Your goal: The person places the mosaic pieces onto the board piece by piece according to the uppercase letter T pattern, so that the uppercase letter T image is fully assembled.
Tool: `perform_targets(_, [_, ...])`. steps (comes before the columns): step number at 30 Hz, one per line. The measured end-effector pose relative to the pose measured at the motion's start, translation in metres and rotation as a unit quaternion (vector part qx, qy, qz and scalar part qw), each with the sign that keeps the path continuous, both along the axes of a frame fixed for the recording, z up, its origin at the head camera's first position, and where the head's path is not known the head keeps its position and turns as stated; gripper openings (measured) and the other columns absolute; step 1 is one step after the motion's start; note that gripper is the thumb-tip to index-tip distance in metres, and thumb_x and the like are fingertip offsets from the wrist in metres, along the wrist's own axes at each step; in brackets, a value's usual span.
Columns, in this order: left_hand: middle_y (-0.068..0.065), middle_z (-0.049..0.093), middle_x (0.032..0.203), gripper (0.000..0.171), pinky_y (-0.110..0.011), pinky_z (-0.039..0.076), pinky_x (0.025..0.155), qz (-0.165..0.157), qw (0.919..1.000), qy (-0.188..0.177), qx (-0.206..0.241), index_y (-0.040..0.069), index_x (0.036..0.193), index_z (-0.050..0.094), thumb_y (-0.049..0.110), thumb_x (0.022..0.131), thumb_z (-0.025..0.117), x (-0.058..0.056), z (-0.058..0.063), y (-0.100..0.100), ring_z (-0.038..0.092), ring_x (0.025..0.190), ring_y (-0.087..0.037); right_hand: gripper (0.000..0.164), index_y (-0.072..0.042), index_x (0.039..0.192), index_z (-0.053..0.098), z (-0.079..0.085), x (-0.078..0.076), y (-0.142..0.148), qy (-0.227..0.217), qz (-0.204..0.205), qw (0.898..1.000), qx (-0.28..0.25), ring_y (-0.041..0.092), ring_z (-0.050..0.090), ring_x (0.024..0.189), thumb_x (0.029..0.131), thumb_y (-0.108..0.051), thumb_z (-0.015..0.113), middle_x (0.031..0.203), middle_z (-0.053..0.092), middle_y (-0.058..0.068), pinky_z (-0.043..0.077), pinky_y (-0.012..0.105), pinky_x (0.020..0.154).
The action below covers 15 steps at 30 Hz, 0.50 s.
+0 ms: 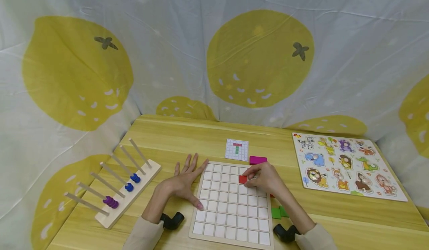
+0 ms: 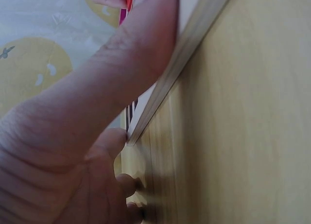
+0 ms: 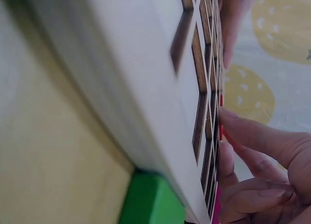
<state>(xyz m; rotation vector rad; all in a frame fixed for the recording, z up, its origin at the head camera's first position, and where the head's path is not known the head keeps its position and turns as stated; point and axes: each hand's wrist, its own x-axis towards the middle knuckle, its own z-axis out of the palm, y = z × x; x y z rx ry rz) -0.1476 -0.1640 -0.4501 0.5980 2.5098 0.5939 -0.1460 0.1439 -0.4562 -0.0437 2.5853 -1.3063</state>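
Note:
A wooden grid board (image 1: 218, 239) with rows of square recesses lies on the table. My left hand (image 1: 182, 186) is spread along its left side, thumb on the lower left edge and index fingertip at the top left corner; the left wrist view shows the thumb (image 2: 121, 63) against the board's edge. In the upper right part of the grid, my right hand (image 1: 265, 177) pinches a red square tile (image 1: 242, 179) between thumb and fingers. From the right wrist, the tile shows only as a thin red strip at the fingertips.
Behind the board lie a pattern card (image 1: 231, 154) with a red and green T and a magenta block (image 1: 258, 160). Green tiles (image 1: 276, 213) sit along its right side. A pegged bead stand (image 1: 134, 196) is at left, an animal puzzle (image 1: 338, 160) at right.

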Motion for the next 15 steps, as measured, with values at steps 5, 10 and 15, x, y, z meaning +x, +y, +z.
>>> perform_targets(5, [-0.025,-0.021,0.169,0.144,-0.074,-0.014,0.121,-0.002,1.0,0.0,-0.001,0.018,0.168,0.003,0.048,0.062,0.097,0.0,0.0,0.0,-0.023,0.157,-0.046,0.022,-0.01,0.092,0.083,0.001,0.001,0.002,0.0,0.008,1.0,-0.004,0.017,0.055,0.078,0.073,-0.004,0.092,0.078,0.066,0.002,0.044,0.026,0.065])
perform_targets(10, [-0.025,-0.022,0.169,0.145,-0.075,-0.014,0.121,-0.003,1.0,0.002,-0.002,0.016,0.168,0.003,0.047,0.062,0.097,0.0,-0.001,0.0,-0.022,0.157,-0.046,0.021,-0.009,0.1,0.081,0.004,0.003,0.012,0.011,0.034,0.999,-0.003,0.016,0.053,0.072,0.08,-0.012,0.089,0.081,0.067,0.002,0.042,0.024,0.06])
perform_targets(15, [-0.024,-0.022,0.169,0.144,-0.074,-0.014,0.121,-0.003,1.0,0.003,-0.002,0.018,0.168,0.003,0.048,0.062,0.097,-0.001,-0.003,-0.001,-0.023,0.157,-0.046,0.023,-0.008,0.109,0.079,0.007,0.007,0.037,0.034,0.054,0.998,0.001,0.012,0.046,0.06,0.087,-0.015,0.083,0.086,0.069,0.002,0.039,0.021,0.054])
